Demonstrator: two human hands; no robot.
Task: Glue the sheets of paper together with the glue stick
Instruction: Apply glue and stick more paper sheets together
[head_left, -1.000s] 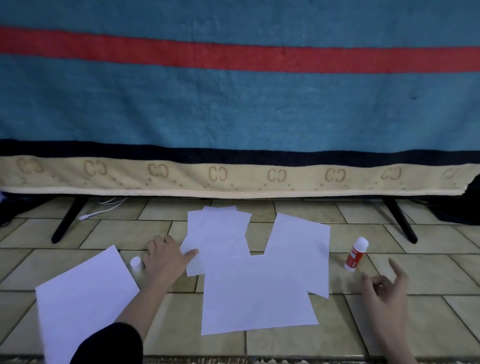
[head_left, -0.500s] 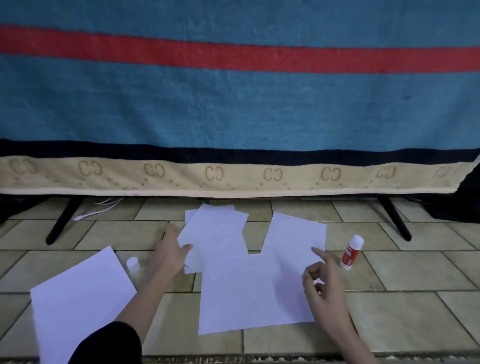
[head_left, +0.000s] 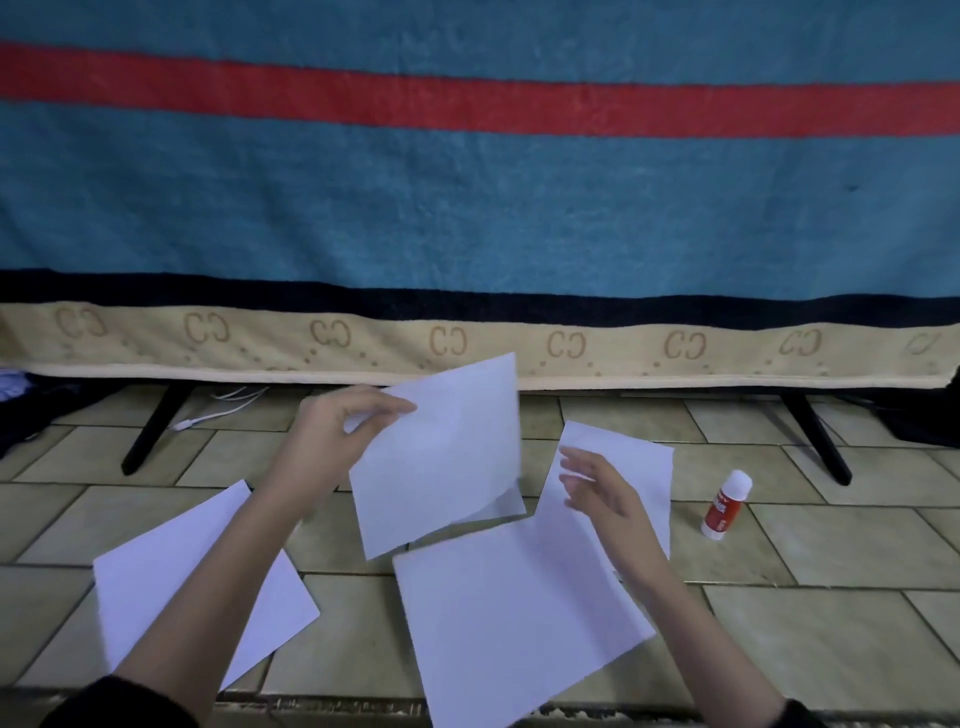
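My left hand (head_left: 332, 436) pinches the upper left corner of a white sheet (head_left: 441, 457) and holds it lifted off the tiled floor. My right hand (head_left: 602, 493) hovers to the right of that sheet with its fingers spread and relaxed, holding nothing. Below it lies a large white sheet (head_left: 514, 618), with another sheet (head_left: 634, 462) partly under its far right side. A further sheet (head_left: 156, 577) lies at the left under my left forearm. The red and white glue stick (head_left: 726, 505) stands upright on the floor at the right, uncapped end not discernible.
A teal blanket (head_left: 467, 208) with a red stripe hangs over a frame on black legs (head_left: 156, 431) across the back. A white cable (head_left: 223, 405) lies under it at the left. A dark bundle (head_left: 919, 415) sits at the far right.
My left hand has picked up the small sheet and raised it. My right hand has moved from the glue stick's side to the left, over the sheets.
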